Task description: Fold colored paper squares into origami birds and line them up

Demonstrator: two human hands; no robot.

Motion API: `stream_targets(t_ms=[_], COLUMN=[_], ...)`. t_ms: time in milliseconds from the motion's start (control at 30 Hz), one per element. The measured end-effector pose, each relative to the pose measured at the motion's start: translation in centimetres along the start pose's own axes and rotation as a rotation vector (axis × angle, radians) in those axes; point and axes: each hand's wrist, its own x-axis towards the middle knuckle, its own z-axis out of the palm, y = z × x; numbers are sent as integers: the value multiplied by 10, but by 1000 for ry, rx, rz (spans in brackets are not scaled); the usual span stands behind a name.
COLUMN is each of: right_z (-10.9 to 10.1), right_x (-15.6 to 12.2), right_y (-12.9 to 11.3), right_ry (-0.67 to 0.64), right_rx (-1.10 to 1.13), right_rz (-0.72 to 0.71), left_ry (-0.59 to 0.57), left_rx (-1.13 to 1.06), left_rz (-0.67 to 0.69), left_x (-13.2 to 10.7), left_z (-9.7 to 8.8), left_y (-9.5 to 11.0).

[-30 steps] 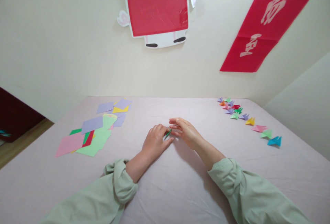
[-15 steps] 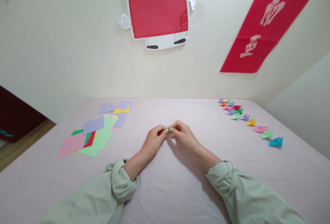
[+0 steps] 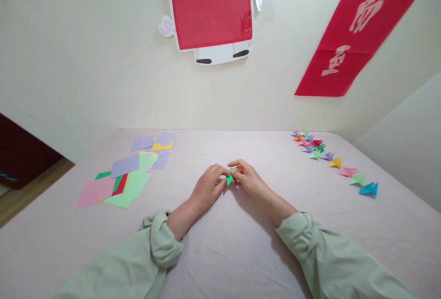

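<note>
A small folded green paper piece (image 3: 229, 178) sits between my two hands at the middle of the pale pink sheet (image 3: 241, 253). My left hand (image 3: 206, 186) pinches it from the left with curled fingers. My right hand (image 3: 247, 178) pinches it from the right with fingertips pressed together. Most of the paper is hidden by my fingers; only a green triangular tip shows. Both wrists rest low over the sheet, and light green sleeves cover my forearms.
Flat coloured paper squares (image 3: 129, 172) lie spread at the left. A curved row of folded paper shapes (image 3: 330, 159) in several colours runs along the right. Red banners hang on the cream wall behind. A wooden floor strip shows at the far left.
A second ago my right fingers were stretched out over the paper. They have since closed, and both hands now pinch the green piece, which shows a triangular tip.
</note>
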Motion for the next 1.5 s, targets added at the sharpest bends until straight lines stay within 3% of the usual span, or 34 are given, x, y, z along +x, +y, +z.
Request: stream_targets(t_ms=[100, 233, 400, 633, 967, 1500], right_z=[0, -5, -6, 1, 10, 17], right_x=[-3, -11, -20, -21, -19, -20], right_y=[1, -4, -14, -16, -15, -21], right_ry=[4, 63, -70, -1, 116, 133], right_rx=[-174, -576, -829, -931, -1024, -1126], right_rz=[-69, -226, -214, -128, -114, -53], left_ry=[-10, -45, -22, 19, 51, 13], left_rx=[70, 159, 193, 149, 233, 293], left_rz=[5, 5, -15, -71, -113, -97], left_x=[0, -2, -4, -1, 4, 2], left_z=[0, 3, 6, 8, 12, 13], left_y=[-1, -7, -12, -11, -12, -11])
